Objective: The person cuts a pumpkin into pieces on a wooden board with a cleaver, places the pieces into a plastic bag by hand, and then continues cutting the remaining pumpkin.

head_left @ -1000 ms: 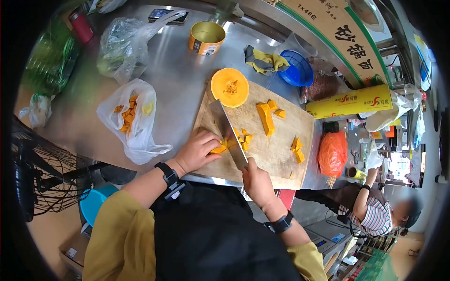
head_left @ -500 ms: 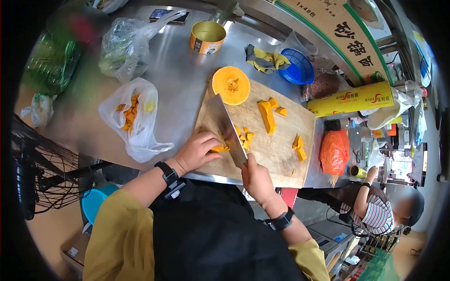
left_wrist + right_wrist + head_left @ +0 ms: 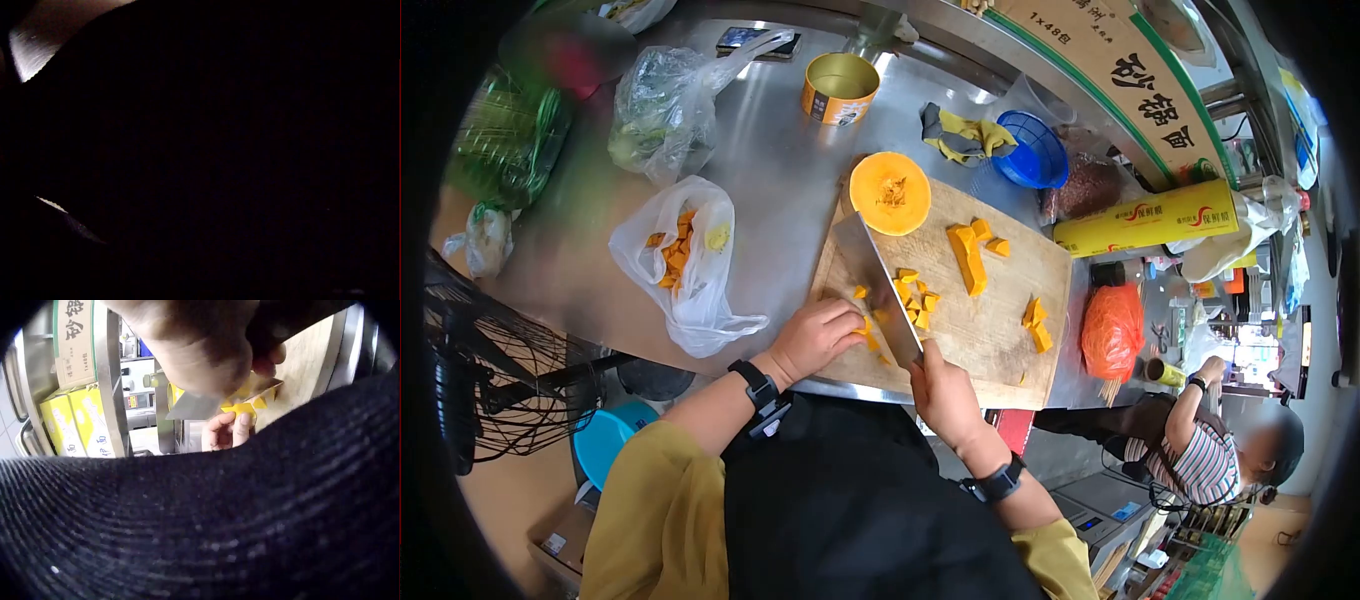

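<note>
My right hand [image 3: 948,388] grips the handle of a cleaver [image 3: 880,290], whose broad blade slants across the left part of a wooden cutting board [image 3: 990,345]. Left of the blade, my left hand [image 3: 815,335] holds a piece of pumpkin [image 3: 868,334] against the board; in the right wrist view its thumb and fingers pinch the orange piece [image 3: 242,412] beside the blade. Small pumpkin cubes [image 3: 918,308] lie right of the blade. A halved pumpkin [image 3: 890,194] rests cut face up at the board's far corner. The left wrist view is almost wholly dark.
A thick pumpkin strip [image 3: 967,262] and a few chunks [image 3: 1037,325] lie further right. A plastic bag [image 3: 710,295] with pumpkin pieces stands left. Behind are an open can [image 3: 838,100] and blue basket [image 3: 1032,150]. Another person [image 3: 1200,450] is at right.
The cleaver blade has shifted slightly left and toward me. More small cut bits now show on both sides of it, and my left hand has drawn back a little.
</note>
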A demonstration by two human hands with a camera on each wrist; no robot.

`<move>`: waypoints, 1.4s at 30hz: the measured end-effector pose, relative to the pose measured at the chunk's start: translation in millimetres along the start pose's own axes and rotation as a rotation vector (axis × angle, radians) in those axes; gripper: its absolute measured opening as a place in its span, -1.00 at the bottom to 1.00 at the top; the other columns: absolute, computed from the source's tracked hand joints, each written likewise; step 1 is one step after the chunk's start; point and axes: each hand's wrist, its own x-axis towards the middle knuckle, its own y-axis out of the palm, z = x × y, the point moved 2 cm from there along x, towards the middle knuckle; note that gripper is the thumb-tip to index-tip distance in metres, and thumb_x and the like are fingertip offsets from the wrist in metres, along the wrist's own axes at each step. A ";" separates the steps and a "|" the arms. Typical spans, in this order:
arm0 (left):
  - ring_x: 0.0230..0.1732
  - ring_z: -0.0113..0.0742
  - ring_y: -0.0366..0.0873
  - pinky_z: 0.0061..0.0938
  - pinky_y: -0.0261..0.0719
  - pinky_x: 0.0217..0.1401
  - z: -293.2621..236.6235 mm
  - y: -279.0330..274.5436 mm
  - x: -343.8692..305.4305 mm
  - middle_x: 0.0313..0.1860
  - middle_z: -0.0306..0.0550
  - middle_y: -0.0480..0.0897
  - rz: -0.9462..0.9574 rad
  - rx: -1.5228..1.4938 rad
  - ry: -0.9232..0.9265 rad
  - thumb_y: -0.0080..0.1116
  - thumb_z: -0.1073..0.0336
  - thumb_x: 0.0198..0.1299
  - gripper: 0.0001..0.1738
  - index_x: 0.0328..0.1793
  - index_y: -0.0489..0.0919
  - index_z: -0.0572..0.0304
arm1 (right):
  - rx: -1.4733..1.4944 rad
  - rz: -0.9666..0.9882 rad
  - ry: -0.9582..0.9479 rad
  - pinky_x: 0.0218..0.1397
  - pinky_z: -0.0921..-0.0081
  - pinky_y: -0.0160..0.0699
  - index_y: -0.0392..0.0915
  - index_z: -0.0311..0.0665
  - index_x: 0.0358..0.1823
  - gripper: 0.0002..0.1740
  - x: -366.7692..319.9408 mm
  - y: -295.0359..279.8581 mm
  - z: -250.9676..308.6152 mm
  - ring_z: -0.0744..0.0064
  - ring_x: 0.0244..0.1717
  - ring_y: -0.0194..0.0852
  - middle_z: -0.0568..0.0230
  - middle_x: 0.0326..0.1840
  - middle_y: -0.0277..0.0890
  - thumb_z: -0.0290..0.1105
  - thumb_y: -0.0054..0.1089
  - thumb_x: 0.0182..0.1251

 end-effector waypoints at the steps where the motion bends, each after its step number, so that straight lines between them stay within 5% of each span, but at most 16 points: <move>1: -0.21 -0.10 0.61 -0.34 0.60 -0.14 -1.1 -0.8 0.1 -0.25 -0.09 0.61 -0.008 0.015 0.018 0.39 0.29 0.05 -0.78 -0.30 0.59 0.22 | -0.003 0.007 0.001 -0.33 -0.11 0.50 0.22 -0.37 0.06 -0.69 -4.6 -8.2 7.7 -0.34 -0.41 0.53 -0.26 -0.48 0.53 -0.46 0.05 0.38; 6: -0.23 -0.10 0.61 -0.33 0.60 -0.16 0.0 -0.1 -1.9 -0.26 -0.08 0.60 0.033 0.027 0.025 0.39 0.31 0.06 -0.80 -0.31 0.59 0.22 | -0.134 0.101 0.013 -0.27 -0.09 0.56 0.23 -0.36 -0.05 -0.78 -3.4 10.0 -1.7 -0.29 -0.38 0.58 -0.20 -0.42 0.57 -0.44 0.00 0.38; 28: -0.27 -0.11 0.63 -0.32 0.62 -0.24 -1.6 -1.2 -9.2 -0.23 -0.07 0.63 -0.116 0.044 0.068 0.34 0.42 0.09 -0.88 -0.30 0.61 0.25 | -0.057 -0.001 -0.032 -0.37 -0.11 0.51 0.22 -0.37 0.00 -0.72 -11.1 -6.0 19.1 -0.29 -0.45 0.55 -0.22 -0.51 0.54 -0.43 0.03 0.38; 38: -0.26 -0.17 0.63 -0.36 0.63 -0.23 -5.4 -1.5 -7.6 -0.25 -0.12 0.61 -0.010 0.150 0.036 0.28 0.39 0.10 -0.90 -0.28 0.58 0.18 | -0.086 0.097 0.020 -0.31 -0.10 0.53 0.20 -0.39 0.03 -0.68 3.7 11.0 11.6 -0.33 -0.38 0.55 -0.26 -0.47 0.54 -0.43 0.05 0.37; 42: -0.27 -0.07 0.60 -0.32 0.60 -0.22 -10.0 7.4 6.6 -0.28 -0.06 0.58 0.028 0.150 -0.005 0.26 0.36 0.15 -0.85 -0.16 0.58 0.17 | -0.003 -0.049 0.028 -0.33 -0.08 0.49 0.23 -0.40 0.02 -0.69 0.3 6.6 -0.2 -0.38 -0.38 0.52 -0.28 -0.47 0.53 -0.48 0.08 0.35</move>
